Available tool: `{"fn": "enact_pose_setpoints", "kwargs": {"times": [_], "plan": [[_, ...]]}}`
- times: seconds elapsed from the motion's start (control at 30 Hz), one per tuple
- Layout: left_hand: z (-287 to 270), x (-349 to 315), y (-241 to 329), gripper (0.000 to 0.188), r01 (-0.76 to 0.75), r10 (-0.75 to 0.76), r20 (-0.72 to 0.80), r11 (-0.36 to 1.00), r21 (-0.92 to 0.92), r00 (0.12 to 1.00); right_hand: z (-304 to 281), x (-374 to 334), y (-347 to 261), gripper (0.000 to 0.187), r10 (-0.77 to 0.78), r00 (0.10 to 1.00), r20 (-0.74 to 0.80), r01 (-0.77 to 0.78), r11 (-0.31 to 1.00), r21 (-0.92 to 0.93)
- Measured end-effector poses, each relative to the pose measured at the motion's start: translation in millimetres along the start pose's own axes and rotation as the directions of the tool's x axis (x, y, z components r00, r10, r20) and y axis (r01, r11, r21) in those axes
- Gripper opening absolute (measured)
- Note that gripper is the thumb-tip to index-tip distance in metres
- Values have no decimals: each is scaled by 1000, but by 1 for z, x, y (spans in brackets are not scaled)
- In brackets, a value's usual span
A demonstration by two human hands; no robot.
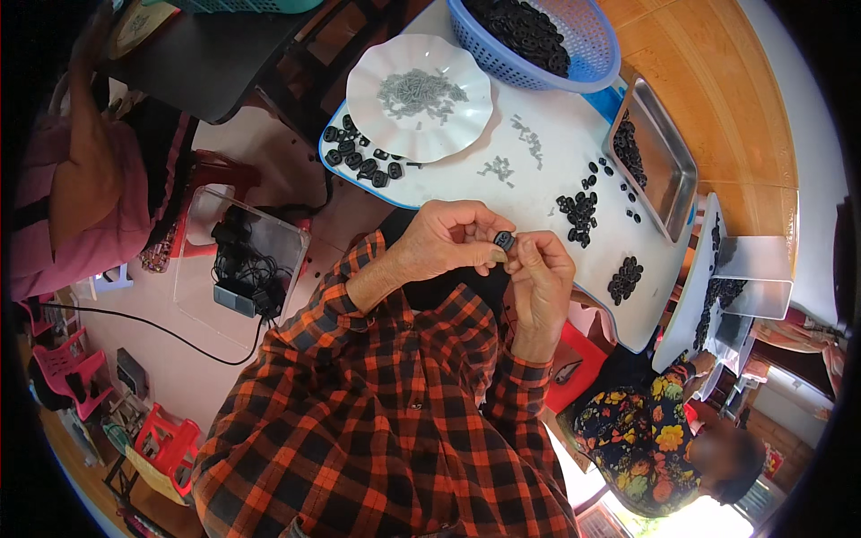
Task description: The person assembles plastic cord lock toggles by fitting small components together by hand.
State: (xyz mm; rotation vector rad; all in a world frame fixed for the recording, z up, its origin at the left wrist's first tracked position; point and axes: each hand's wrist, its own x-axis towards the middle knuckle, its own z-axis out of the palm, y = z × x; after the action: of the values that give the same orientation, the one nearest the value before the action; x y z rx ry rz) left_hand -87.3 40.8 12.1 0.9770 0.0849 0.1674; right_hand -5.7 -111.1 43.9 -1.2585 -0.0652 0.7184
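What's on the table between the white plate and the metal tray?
In the head view, between the white plate and the metal tray the white tabletop carries scattered small grey pieces and a few loose black rings.

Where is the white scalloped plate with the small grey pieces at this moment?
In the head view, the white scalloped plate sits at the table's far left, beside the blue basket, beyond both hands.

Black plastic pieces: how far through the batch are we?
Small piles of black pieces lie on the white table, possibly finished. Both hands, left hand and right hand, pinch one black piece. The blue basket holds many more, so much seems left.
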Motion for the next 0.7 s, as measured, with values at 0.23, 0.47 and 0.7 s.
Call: {"fn": "enact_pose_setpoints", "kwargs": {"times": [0.23,0.47,0.7], "plan": [[2,1,0,26,11,-11,-10,1000,-23,1000,37,-51,-46,6,-539,810,231,538,840,70],[5,-1,3,26,27,-27,-67,1000,-3,997,84,-96,-118,5,-578,489,653,320,816,482],[6,44,36,30,-106,130,-231,988,112,964,91,-117,-129,18,-547,484,683,217,831,512]]}}
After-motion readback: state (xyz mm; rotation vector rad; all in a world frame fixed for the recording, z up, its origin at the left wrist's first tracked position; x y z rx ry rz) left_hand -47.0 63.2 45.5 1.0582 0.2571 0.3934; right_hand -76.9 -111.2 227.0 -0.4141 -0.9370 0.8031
